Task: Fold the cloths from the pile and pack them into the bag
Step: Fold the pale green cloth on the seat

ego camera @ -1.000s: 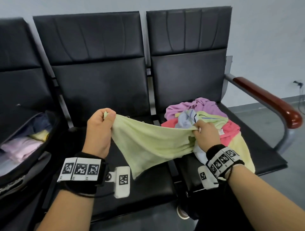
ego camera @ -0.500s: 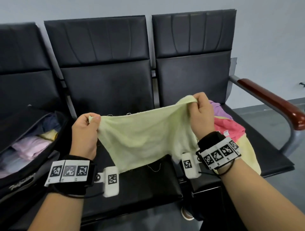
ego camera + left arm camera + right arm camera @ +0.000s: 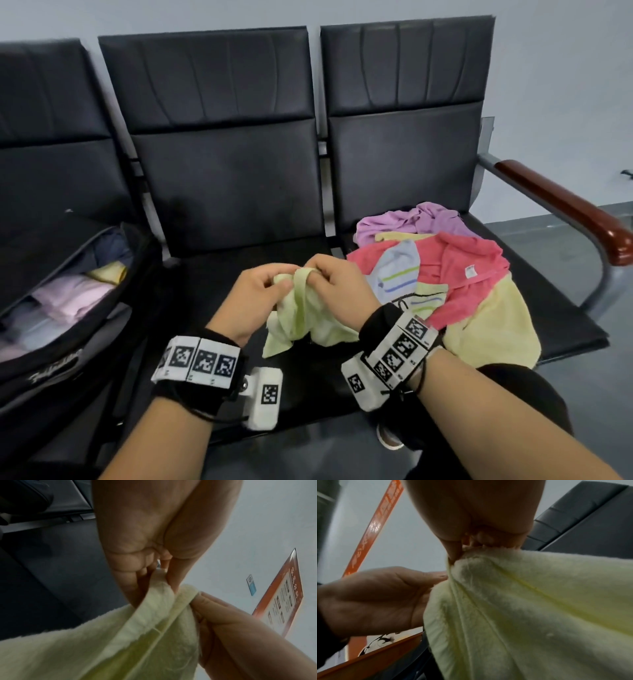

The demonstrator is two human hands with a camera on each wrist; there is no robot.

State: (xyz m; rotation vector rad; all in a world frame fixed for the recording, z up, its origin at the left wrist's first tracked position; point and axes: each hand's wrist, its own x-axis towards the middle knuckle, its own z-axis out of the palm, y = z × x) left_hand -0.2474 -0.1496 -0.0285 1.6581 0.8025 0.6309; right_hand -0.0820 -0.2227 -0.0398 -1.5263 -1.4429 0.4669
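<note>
A: While your left hand (image 3: 257,291) and right hand (image 3: 337,289) meet over the middle seat (image 3: 212,274), where does the cloth (image 3: 301,322) stand?

B: You hold it up between both hands, doubled over, with the rest hanging loose toward the seat. Your left grip pinches one top corner between thumb and fingers (image 3: 145,566); your right grip pinches the other corner just beside it. Neither hand is spread. From the wrist views the two edges touch at the top.

A: How do you make this fold a good one?

B: I judge you are at the first half-fold. Match the two corners squarely before you let one hand take both. Then run the freed hand down the hanging edge, so the lower corners line up too. The fabric looks soft and limp, so it will likely bunch unless you lay it flat on the seat for the next fold. Right now it hangs crumpled, not flat.

A: What else lies around you?

B: The pile (image 3: 442,274) sits on the right seat, with purple, pink, yellow and striped pieces in it, so several folds are left. The bag (image 3: 68,346) lies open on the left seat, with folded pieces already inside. An armrest (image 3: 575,212) runs past the pile.

A: Does anything block you?

B: Nothing lies between your hands and the bag. The pile's near edge lies close to your right wrist, so a careless sweep could drag a piece off.
</note>
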